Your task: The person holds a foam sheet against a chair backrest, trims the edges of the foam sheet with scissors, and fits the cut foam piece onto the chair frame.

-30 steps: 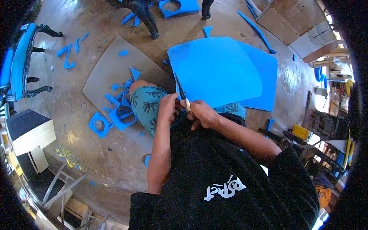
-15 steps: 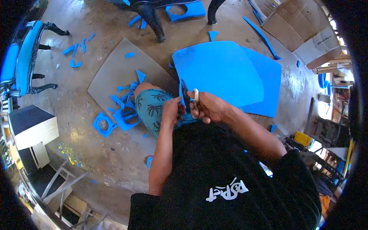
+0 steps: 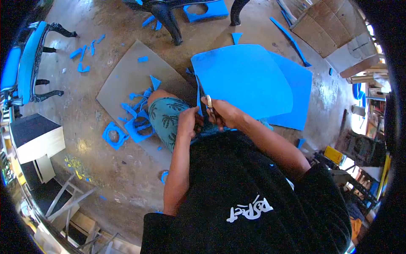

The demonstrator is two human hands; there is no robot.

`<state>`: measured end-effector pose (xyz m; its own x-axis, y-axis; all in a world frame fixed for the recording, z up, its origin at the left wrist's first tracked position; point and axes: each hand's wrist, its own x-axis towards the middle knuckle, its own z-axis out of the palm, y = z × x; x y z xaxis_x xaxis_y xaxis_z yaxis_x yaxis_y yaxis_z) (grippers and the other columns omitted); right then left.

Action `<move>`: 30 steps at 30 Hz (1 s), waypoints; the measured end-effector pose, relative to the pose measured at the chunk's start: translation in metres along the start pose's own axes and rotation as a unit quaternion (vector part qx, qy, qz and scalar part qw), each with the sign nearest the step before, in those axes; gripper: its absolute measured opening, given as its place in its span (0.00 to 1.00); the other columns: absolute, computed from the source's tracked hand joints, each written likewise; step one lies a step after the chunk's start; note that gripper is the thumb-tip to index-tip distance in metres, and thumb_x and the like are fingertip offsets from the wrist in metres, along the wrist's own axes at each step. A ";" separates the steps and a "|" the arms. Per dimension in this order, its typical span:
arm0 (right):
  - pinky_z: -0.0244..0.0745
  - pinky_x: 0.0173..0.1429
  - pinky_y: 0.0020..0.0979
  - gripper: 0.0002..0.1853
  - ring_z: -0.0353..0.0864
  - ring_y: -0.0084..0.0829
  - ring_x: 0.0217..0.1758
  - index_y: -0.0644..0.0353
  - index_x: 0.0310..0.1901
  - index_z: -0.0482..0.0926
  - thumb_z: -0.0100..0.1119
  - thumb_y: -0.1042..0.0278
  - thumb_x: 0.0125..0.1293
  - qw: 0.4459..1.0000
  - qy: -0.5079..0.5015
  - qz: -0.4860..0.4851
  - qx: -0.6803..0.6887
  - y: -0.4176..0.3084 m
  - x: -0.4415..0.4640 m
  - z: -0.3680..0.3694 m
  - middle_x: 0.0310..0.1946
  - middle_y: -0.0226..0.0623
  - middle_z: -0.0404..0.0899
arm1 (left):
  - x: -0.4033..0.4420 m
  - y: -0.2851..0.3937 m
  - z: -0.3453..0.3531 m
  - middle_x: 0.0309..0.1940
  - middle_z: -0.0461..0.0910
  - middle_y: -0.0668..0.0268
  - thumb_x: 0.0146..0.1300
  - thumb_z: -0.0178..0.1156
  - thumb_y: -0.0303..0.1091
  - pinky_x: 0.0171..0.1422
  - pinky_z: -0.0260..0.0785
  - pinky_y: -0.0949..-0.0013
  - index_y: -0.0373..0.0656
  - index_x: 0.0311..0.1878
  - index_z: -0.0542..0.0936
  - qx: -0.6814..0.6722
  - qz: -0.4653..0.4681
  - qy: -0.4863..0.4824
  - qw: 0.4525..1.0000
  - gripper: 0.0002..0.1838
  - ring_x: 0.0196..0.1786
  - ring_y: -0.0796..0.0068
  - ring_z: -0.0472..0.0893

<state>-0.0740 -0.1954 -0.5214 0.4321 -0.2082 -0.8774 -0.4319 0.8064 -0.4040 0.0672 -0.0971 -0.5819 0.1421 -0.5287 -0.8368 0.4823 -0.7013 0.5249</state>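
Note:
My right hand [image 3: 224, 113] is closed round a pair of scissors with a pale handle [image 3: 209, 100]. Their dark blades sit at the left edge of a blue foam sheet [image 3: 241, 76], where a narrow strip [image 3: 198, 95] stands apart from it. Fingers of my left hand [image 3: 188, 120] are pinched at the lower end of that strip, just left of the scissors. The sheet has a rounded right side and lies over a larger blue foam piece [image 3: 298, 86]. Part of its near edge is hidden by my hands.
Blue foam offcuts [image 3: 137, 127] lie by my knee on a grey-brown board [image 3: 127, 76]. Carved dark chair legs [image 3: 167, 23] stand ahead, and a blue-upholstered chair [image 3: 31, 63] is at left. A cardboard box [image 3: 325, 27] sits at far right.
The scissors and my right hand have shifted slightly left and tilted, with the blades less exposed. My left hand has stayed almost in place. The view has moved a little.

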 end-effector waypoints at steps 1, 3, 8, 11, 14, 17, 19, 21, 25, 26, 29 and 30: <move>0.63 0.11 0.34 0.26 0.67 0.28 0.11 0.53 0.24 0.70 0.52 0.38 0.68 1.000 0.006 -0.005 -0.008 -0.001 0.001 0.000 0.16 0.34 0.72 | 0.001 -0.001 0.001 0.21 0.76 0.63 0.67 0.56 0.44 0.18 0.59 0.65 0.41 0.33 0.77 -0.001 0.000 0.001 1.000 0.15 0.20 0.69 0.75; 0.65 0.12 0.34 0.26 0.68 0.28 0.13 0.53 0.25 0.71 0.53 0.38 0.68 1.000 0.017 0.001 0.007 -0.001 0.004 0.002 0.17 0.33 0.71 | -0.002 0.001 0.003 0.21 0.76 0.63 0.67 0.56 0.43 0.17 0.58 0.66 0.41 0.33 0.76 -0.016 0.013 0.014 1.000 0.14 0.18 0.70 0.75; 0.69 0.16 0.35 0.25 0.67 0.27 0.18 0.55 0.27 0.73 0.54 0.39 0.68 0.999 0.050 -0.011 0.016 0.008 0.007 0.007 0.18 0.31 0.68 | -0.003 0.003 0.005 0.20 0.76 0.64 0.67 0.56 0.42 0.16 0.58 0.66 0.41 0.33 0.77 -0.018 -0.001 0.017 1.000 0.13 0.17 0.70 0.74; 0.71 0.18 0.36 0.24 0.66 0.26 0.18 0.56 0.29 0.74 0.55 0.41 0.68 0.998 0.056 -0.013 -0.011 0.016 0.012 0.007 0.18 0.30 0.67 | -0.001 0.002 0.003 0.19 0.75 0.64 0.67 0.56 0.41 0.16 0.59 0.66 0.41 0.34 0.78 -0.007 0.002 0.014 1.000 0.13 0.17 0.70 0.74; 0.73 0.19 0.38 0.23 0.66 0.26 0.18 0.58 0.29 0.75 0.56 0.43 0.68 0.998 0.043 -0.045 0.000 0.022 0.016 0.007 0.18 0.29 0.67 | -0.003 0.003 0.004 0.19 0.75 0.64 0.66 0.57 0.41 0.16 0.59 0.67 0.40 0.34 0.79 -0.011 0.011 0.012 1.000 0.14 0.17 0.70 0.74; 0.74 0.20 0.39 0.24 0.67 0.26 0.18 0.58 0.29 0.75 0.56 0.42 0.68 0.998 0.044 -0.050 -0.006 0.016 0.011 0.008 0.18 0.30 0.67 | -0.002 0.002 0.004 0.18 0.75 0.64 0.66 0.57 0.41 0.16 0.59 0.67 0.40 0.34 0.79 -0.027 0.012 0.011 0.999 0.14 0.17 0.70 0.74; 0.74 0.19 0.37 0.24 0.68 0.26 0.18 0.56 0.27 0.74 0.55 0.42 0.68 0.998 0.057 -0.005 0.041 0.002 0.001 0.010 0.18 0.30 0.68 | 0.000 0.000 0.003 0.18 0.75 0.64 0.66 0.57 0.41 0.16 0.59 0.67 0.40 0.33 0.79 -0.031 0.013 0.012 0.999 0.14 0.17 0.70 0.74; 0.73 0.19 0.36 0.24 0.68 0.26 0.18 0.55 0.26 0.73 0.55 0.41 0.68 0.998 0.047 -0.011 0.043 -0.002 0.007 0.007 0.17 0.30 0.68 | -0.001 0.000 0.002 0.18 0.75 0.64 0.66 0.56 0.41 0.16 0.59 0.67 0.41 0.32 0.78 -0.026 0.008 0.015 1.000 0.13 0.17 0.71 0.74; 0.74 0.19 0.42 0.28 0.71 0.34 0.22 0.61 0.31 0.76 0.59 0.37 0.63 0.998 0.038 -0.018 0.047 -0.009 0.028 0.000 0.22 0.36 0.70 | -0.005 0.001 0.003 0.18 0.75 0.64 0.66 0.56 0.41 0.16 0.59 0.67 0.41 0.32 0.77 -0.037 0.016 0.017 0.999 0.13 0.17 0.71 0.74; 0.74 0.19 0.42 0.28 0.71 0.34 0.22 0.61 0.31 0.76 0.59 0.37 0.63 0.998 0.037 -0.018 0.046 -0.011 0.029 0.001 0.22 0.36 0.70 | -0.004 0.001 0.003 0.18 0.75 0.64 0.66 0.56 0.41 0.15 0.59 0.68 0.41 0.32 0.77 -0.033 0.013 0.014 0.999 0.13 0.17 0.71 0.74; 0.74 0.20 0.41 0.28 0.72 0.34 0.23 0.61 0.31 0.76 0.59 0.38 0.63 0.997 0.044 -0.026 0.062 -0.014 0.029 0.003 0.22 0.36 0.70 | -0.005 0.003 0.003 0.19 0.75 0.64 0.66 0.57 0.42 0.15 0.59 0.68 0.41 0.33 0.77 -0.026 0.002 0.019 0.999 0.13 0.16 0.71 0.74; 0.72 0.18 0.39 0.25 0.70 0.31 0.20 0.58 0.28 0.74 0.58 0.40 0.65 0.996 0.060 -0.028 0.061 -0.014 0.027 0.005 0.19 0.33 0.70 | -0.007 0.005 0.004 0.19 0.75 0.64 0.66 0.57 0.42 0.15 0.59 0.69 0.41 0.33 0.77 -0.021 -0.006 0.026 0.999 0.13 0.16 0.71 0.74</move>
<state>-0.0518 -0.2099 -0.5382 0.3525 -0.3125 -0.8821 -0.3082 0.8513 -0.4247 0.0654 -0.0985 -0.5730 0.1813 -0.4943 -0.8502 0.5194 -0.6859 0.5096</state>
